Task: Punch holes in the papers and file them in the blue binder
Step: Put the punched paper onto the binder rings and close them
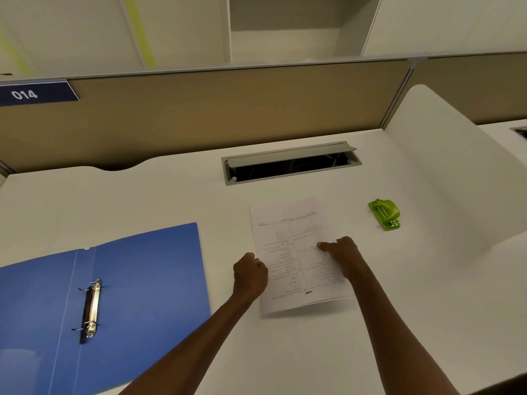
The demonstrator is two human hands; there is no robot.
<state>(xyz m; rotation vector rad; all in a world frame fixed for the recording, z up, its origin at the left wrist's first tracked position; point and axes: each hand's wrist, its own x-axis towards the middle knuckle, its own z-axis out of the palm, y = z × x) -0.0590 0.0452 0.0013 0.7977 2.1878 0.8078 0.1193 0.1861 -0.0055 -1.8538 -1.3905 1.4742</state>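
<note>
The papers (296, 252) are being held just above the white surface (370, 323), pinched at either side by the curled fingers of the left hand (249, 276) and right hand (340, 253), between the open blue binder (142, 280) and the green hole punch (385, 213).

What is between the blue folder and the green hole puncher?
In the head view, the white printed papers, gripped by both hands, lie between the open blue binder and the small green hole punch.
</note>
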